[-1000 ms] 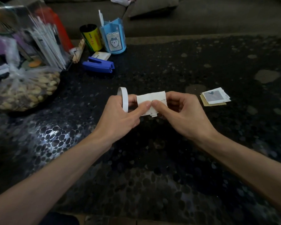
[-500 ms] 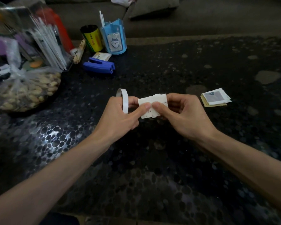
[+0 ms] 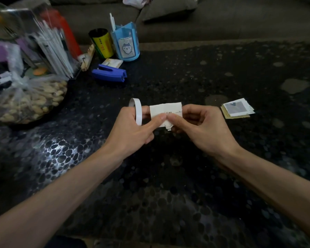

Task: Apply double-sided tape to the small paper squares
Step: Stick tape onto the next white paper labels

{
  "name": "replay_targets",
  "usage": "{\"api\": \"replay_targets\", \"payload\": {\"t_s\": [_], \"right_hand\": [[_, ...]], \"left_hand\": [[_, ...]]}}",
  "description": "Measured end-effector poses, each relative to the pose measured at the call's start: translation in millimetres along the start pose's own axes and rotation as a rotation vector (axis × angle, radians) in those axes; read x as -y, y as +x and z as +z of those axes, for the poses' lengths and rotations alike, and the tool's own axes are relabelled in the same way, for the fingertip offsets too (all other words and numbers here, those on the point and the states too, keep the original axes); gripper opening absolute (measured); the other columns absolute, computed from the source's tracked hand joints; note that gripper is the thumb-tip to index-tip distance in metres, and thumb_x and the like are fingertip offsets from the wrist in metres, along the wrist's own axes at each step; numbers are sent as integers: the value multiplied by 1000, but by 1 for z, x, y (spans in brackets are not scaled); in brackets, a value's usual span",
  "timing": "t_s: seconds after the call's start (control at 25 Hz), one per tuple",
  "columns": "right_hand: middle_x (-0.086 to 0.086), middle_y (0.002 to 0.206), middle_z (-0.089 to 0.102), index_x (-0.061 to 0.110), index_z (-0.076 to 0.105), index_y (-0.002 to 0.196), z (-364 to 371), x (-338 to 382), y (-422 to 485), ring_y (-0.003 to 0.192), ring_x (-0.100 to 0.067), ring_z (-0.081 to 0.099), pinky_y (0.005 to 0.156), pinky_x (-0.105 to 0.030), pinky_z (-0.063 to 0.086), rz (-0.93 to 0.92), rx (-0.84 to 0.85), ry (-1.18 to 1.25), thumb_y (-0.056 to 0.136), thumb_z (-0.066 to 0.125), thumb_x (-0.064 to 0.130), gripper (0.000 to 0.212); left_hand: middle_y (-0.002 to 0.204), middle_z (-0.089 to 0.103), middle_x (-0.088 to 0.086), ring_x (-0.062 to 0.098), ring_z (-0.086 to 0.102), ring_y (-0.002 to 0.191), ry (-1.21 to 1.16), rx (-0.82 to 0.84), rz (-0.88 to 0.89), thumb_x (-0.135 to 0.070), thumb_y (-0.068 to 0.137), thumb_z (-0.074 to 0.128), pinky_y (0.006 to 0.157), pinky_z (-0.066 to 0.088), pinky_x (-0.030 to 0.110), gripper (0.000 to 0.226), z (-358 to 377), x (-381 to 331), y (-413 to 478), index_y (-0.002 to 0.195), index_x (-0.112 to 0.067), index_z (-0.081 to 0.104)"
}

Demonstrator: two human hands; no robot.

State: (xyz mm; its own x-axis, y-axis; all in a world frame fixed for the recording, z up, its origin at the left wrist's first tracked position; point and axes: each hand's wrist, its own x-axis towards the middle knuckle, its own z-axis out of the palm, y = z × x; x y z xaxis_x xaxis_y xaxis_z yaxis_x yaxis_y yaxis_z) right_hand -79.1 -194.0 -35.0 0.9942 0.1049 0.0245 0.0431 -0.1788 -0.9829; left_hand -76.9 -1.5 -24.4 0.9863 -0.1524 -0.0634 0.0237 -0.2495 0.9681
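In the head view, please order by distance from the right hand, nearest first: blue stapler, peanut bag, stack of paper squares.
1. The stack of paper squares, just right of the right hand.
2. The blue stapler, back left.
3. The peanut bag, far left.

- single head-worn view, wide-angle, facing forward and down onto a dark pebbled table [image 3: 186,185]
- left hand [image 3: 131,129] and right hand [image 3: 202,129] close, mid-frame; sofa [image 3: 231,24] along the top edge
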Motion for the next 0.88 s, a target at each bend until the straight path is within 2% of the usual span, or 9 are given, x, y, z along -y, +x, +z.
{"api": "replay_targets", "payload": {"t_s": [0.08, 0.24, 0.44, 0.56, 0.68, 0.88], "right_hand": [[1, 91, 81, 17, 79, 105, -1, 1, 0, 84, -13, 78, 78, -25, 63, 22, 26, -4, 94, 76, 26, 15], [0, 85, 80, 14, 79, 100, 0, 1, 0, 76, -12, 77, 71, -21, 61, 15, 6, -7, 94, 75, 22, 11], [2, 93, 81, 16, 79, 108, -3, 2, 1, 84, -13, 78, 79, -28, 64, 37, 20, 3, 94, 76, 25, 18], [-2, 91, 81, 14, 79, 105, -3, 1, 2, 83, -15, 78, 80, -30, 65, 21, -6, -23, 95, 75, 23, 14], [0, 94, 81, 15, 78, 105, -1, 1, 0, 88, -14, 78, 84, -28, 63, 27, -5, 9, 95, 74, 23, 13], [6, 100, 80, 17, 78, 111, -1, 0, 2, 95, -7, 76, 86, -24, 62, 10, 18, -26, 97, 73, 22, 16]], "left_hand": [[88, 79, 4, 7, 48, 48, -12, -24, 2, -26, 98, 69, 46, 40, 18, 26, 0, 1, 1, 122, -20, 74], [96, 80, -1, 8, 48, 49, 16, 28, -19, -32, 98, 68, 48, 40, 16, 32, -1, 3, 1, 128, -22, 72], [86, 79, 2, 12, 49, 50, 68, 51, 3, -30, 96, 70, 47, 41, 21, 33, -2, 0, 0, 129, -23, 72], [90, 80, 0, 10, 49, 50, 62, 47, 9, -31, 97, 69, 49, 42, 20, 29, -1, 2, 0, 125, -24, 73], [82, 78, 2, 9, 48, 49, 31, 8, 6, -28, 98, 69, 47, 39, 20, 24, -3, 3, 2, 120, -22, 76], [91, 79, 3, 8, 51, 53, 48, 46, -41, -34, 95, 70, 51, 43, 18, 26, -3, 3, 1, 119, -25, 75]]}}
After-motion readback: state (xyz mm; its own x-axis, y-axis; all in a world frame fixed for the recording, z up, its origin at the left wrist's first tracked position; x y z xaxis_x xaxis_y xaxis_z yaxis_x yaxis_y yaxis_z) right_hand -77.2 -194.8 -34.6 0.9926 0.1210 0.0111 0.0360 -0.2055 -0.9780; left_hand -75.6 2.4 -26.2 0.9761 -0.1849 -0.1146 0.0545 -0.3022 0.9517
